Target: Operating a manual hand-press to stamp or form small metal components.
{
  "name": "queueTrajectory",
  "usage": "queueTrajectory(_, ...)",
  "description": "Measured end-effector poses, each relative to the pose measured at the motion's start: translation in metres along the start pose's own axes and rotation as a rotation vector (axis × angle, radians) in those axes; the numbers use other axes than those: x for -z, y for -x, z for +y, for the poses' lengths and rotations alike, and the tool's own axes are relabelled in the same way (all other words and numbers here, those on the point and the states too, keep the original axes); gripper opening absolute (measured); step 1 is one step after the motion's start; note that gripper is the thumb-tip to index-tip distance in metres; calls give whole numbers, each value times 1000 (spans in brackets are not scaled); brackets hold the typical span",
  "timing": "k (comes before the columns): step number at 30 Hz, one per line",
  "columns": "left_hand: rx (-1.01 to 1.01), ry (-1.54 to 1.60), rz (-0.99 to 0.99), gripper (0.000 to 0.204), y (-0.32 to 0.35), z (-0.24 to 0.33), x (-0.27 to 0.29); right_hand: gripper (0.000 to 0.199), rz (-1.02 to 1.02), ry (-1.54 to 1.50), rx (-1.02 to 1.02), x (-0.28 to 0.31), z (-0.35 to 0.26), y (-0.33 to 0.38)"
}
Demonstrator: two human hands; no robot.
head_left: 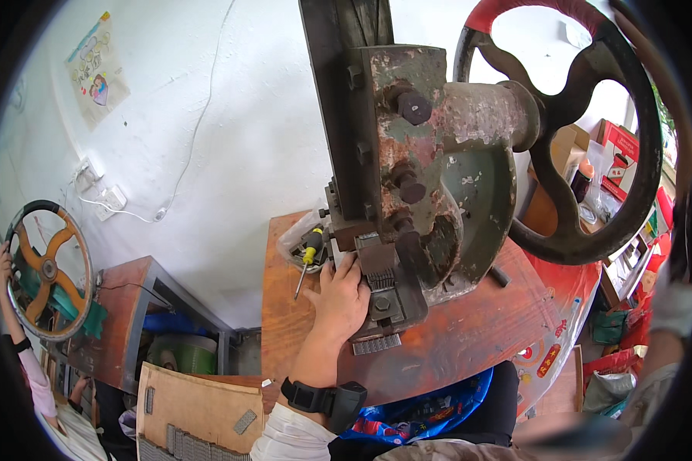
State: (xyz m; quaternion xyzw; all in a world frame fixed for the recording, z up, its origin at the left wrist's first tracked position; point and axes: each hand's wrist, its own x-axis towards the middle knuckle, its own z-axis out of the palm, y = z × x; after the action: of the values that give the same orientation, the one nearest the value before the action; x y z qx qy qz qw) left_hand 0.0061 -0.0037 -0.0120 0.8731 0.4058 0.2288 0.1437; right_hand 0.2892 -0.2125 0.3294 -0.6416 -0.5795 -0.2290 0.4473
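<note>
My left hand lies against the left side of the die block under a worn green hand press. Its fingers stretch toward the tool and its thumb stands apart; the fingertips are partly hidden. Beside them, a ridged grey metal piece sits in the die. A similar ridged strip shows at the block's near edge. My right forearm rises along the dark right rim, near the press's large handwheel. The right hand's fingers are lost in the dark rim.
A yellow-and-black screwdriver rests by a plastic tray on the wooden table. Ridged metal pieces lie on a board at lower left. Another person's hand touches a second handwheel. Boxes crowd the right.
</note>
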Motion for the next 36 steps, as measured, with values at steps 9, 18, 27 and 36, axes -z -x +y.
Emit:
queueTrajectory(9,33,96,9,44,5,0,-2,43,286,-160,-176,-2,76,107)
queueTrajectory(18,91,54,-48,43,7,6,1,36,529,-285,-162,-100,125,227)
queueTrajectory(27,87,31,-18,43,4,1,-3,44,388,-380,-203,-39,99,130)
queueTrajectory(36,-178,881,-325,53,-11,-23,18,48,580,-313,-229,-73,80,187)
